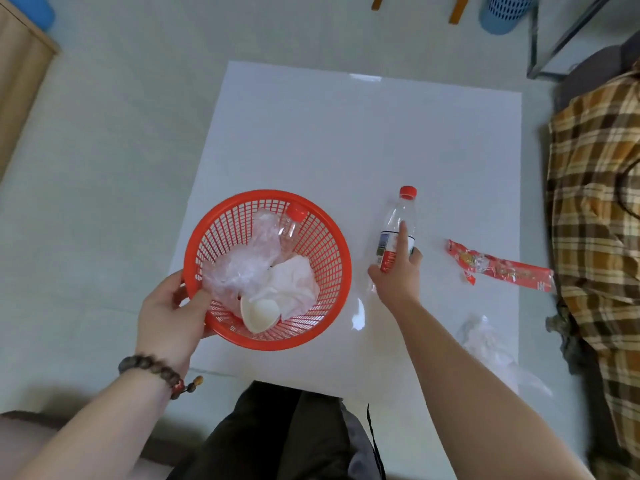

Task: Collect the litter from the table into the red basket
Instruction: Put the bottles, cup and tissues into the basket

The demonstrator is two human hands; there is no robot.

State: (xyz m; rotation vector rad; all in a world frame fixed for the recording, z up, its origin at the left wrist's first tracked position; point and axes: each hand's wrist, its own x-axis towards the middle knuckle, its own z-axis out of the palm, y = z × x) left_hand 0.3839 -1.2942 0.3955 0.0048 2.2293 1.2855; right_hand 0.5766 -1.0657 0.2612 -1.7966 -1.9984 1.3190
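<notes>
The red basket [221, 233] sits tilted at the white table's [346, 140] near left corner. My left hand [169, 313] grips its near rim, thumb inside. It holds clear plastic wrap [242, 268], a crumpled white tissue [294, 285], a white spoon [259, 315] and a clear bottle with a red cap [292, 221]. My right hand [398, 275] grips a second clear bottle [398, 223] with a red cap, to the right of the basket. A red snack wrapper [502, 268] and a clear plastic bag [485, 341] lie on the table's right side.
A plaid cloth [595, 202] lies along the table's right edge. A blue bin [505, 12] and chair legs [457, 8] stand on the floor beyond. My dark-clothed lap [277, 431] is at the near edge.
</notes>
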